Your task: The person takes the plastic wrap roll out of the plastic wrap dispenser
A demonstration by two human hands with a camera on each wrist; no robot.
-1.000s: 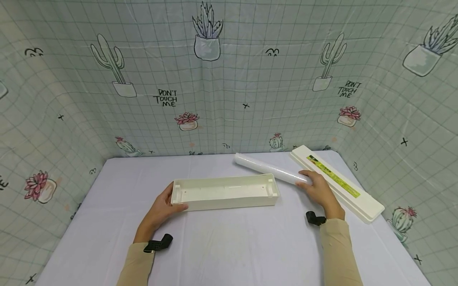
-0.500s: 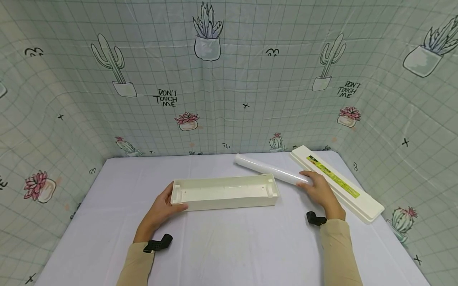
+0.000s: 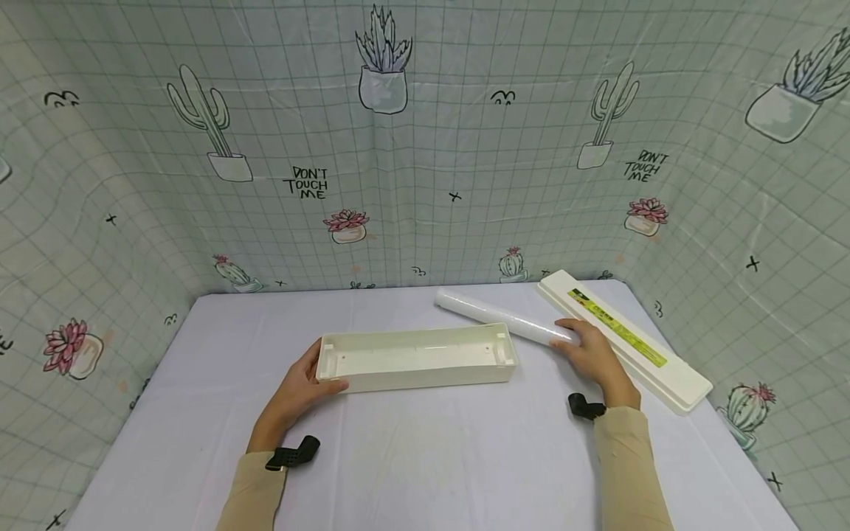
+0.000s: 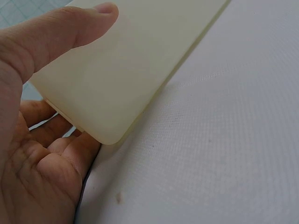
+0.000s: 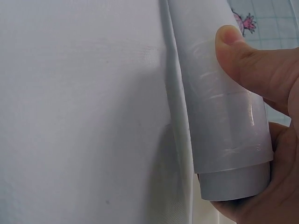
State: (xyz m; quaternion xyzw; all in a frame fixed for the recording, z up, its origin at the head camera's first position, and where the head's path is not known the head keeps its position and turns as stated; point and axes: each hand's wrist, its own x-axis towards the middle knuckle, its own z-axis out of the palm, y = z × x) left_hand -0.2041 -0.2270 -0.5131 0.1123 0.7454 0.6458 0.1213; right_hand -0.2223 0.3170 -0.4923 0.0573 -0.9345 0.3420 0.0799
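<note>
A long cream plastic box (image 3: 425,377) without a lid lies mid-table, its hollow inside facing up. My left hand (image 3: 299,387) holds its left end, thumb on the near wall and the other fingers round the end. In the left wrist view the thumb presses flat on the box wall (image 4: 126,70). Behind and to the right of the box is a white roll of plastic wrap (image 3: 491,310), slanting away to the left. My right hand (image 3: 591,354) grips the near end of this roll; in the right wrist view the core of the roll (image 5: 236,182) sticks out by the palm.
To the right of my right hand lies a long cream lid (image 3: 624,339) with a yellow-green label, set diagonally near the table's right edge. A white cloth covers the table (image 3: 425,457). A cactus-print curtain (image 3: 412,147) hangs behind and at both sides.
</note>
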